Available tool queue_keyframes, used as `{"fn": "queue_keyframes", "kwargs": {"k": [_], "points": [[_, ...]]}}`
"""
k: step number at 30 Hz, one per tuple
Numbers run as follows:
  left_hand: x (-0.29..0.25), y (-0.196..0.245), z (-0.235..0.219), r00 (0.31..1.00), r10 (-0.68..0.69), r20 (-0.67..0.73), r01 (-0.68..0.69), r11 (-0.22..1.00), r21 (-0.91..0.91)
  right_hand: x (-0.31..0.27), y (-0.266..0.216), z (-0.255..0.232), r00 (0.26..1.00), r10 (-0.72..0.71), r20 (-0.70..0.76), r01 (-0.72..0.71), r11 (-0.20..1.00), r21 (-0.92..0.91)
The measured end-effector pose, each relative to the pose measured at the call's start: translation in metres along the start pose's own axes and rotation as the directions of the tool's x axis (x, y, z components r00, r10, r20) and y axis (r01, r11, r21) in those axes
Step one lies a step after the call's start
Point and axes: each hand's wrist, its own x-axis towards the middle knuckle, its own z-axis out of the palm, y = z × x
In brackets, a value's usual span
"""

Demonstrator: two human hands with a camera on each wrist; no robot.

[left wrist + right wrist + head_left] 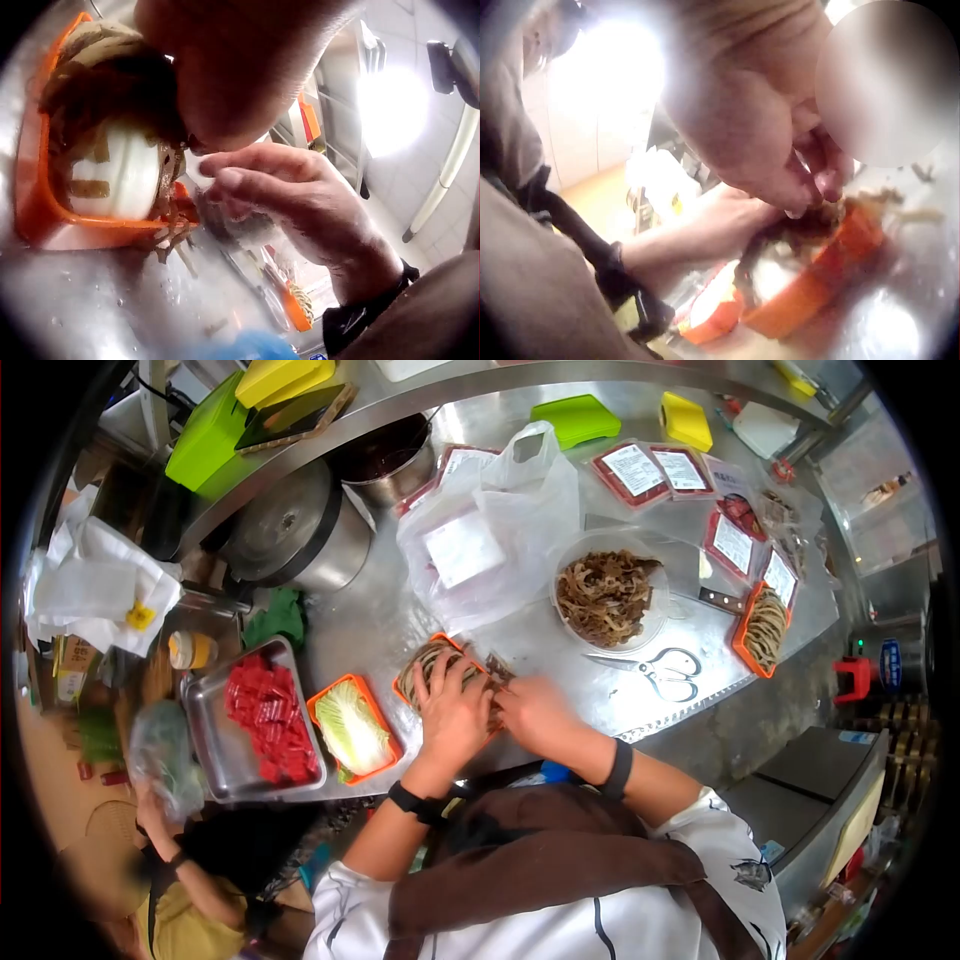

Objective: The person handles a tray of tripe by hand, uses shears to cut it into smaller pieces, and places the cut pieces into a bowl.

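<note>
An orange tray [112, 234] holds dark brown frilled strips that look like tripe [75, 97], laid over a smooth white piece [124, 180]. My left hand [452, 710] rests across the strips, fingers extended in the head view. At the tray's right end my right hand [540, 715] pinches strips between thumb and fingertips; loose ends hang over the rim there. Beyond the hands, a clear bowl [657, 585] contains a heap of brown strips [607, 598]. Another orange tray [743, 643] of neatly laid strips [767, 628] stands to the right.
Left of my hands are an orange tray of cabbage [350, 728] and a steel pan [222, 768] with red packets [270, 715]. Scissors [665, 673] and a knife [722, 600] lie right. A plastic bag [540, 510], a lidded pot [290, 525] and meat packs [632, 472] stand behind. Another person [200, 900] works at lower left.
</note>
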Motion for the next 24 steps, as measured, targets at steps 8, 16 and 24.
{"fn": "queue_keyframes", "kwargs": {"k": [8,16,24], "points": [[0.008,0.014,-0.005,0.991,0.134,-0.004,-0.134,0.988,-0.072,-0.009,0.046,-0.123,0.890,0.273,-0.365,-0.281,0.959,0.032],[0.009,0.006,0.002,0.983,0.156,0.096,-0.158,0.987,0.012,-0.034,0.017,-0.043,0.936,0.250,0.248,-0.313,0.914,0.258],[0.010,0.004,0.006,0.983,0.174,0.058,-0.177,0.983,0.051,-0.020,0.028,0.015,0.922,0.255,0.292,-0.326,0.918,0.226]]}}
